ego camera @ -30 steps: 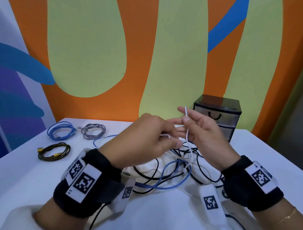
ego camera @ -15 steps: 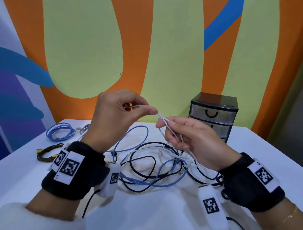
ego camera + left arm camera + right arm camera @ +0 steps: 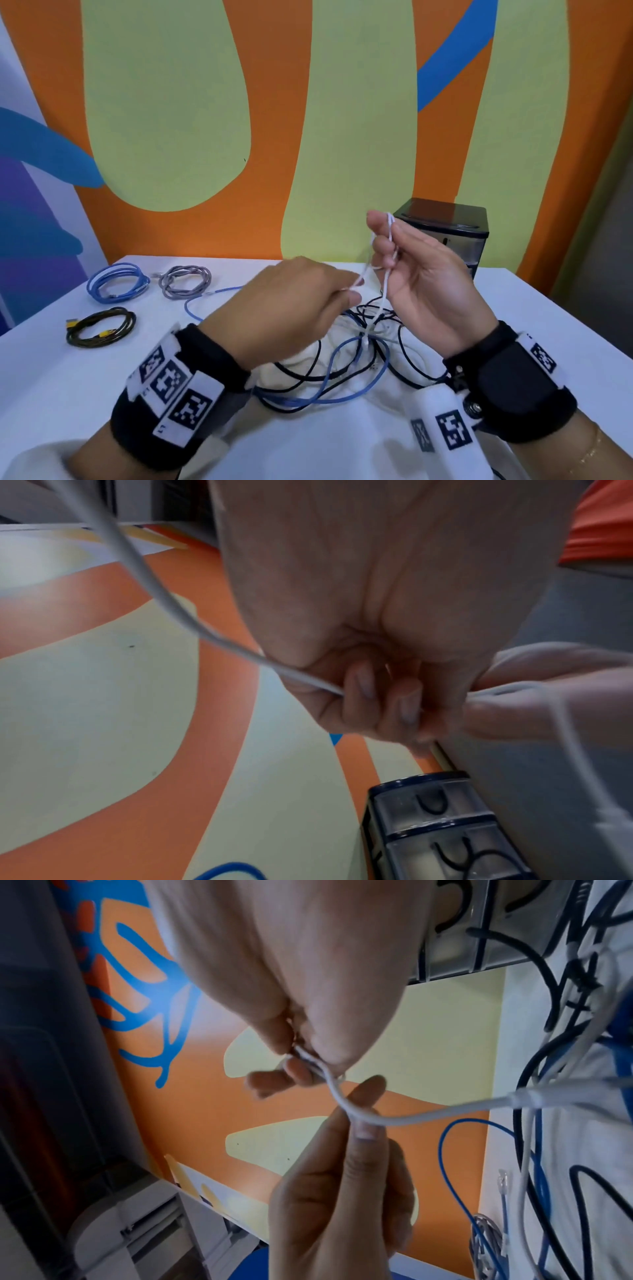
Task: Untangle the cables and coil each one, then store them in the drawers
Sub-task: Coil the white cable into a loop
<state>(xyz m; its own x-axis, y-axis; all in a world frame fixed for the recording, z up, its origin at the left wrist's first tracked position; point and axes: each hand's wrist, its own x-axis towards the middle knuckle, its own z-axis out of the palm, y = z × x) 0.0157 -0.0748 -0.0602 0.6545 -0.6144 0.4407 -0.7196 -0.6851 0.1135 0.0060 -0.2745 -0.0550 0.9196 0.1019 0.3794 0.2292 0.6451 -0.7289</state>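
Note:
My right hand is raised with the palm toward me and grips short loops of the thin white cable between thumb and fingers. Just below and left of it, my left hand pinches the same white cable. In the left wrist view the white cable runs into the curled left fingers. From my hands the cable drops into a tangle of black, blue and white cables on the white table. The black drawer unit stands behind my right hand, its drawers closed.
Three coiled cables lie at the table's far left: a blue coil, a grey coil and a black coil with yellow plugs. A loose blue cable end trails toward the grey coil. A painted wall backs the table.
My left hand has come down from up on the left and moved in close under the right hand, still pinching the white cable. My right hand has risen a little.

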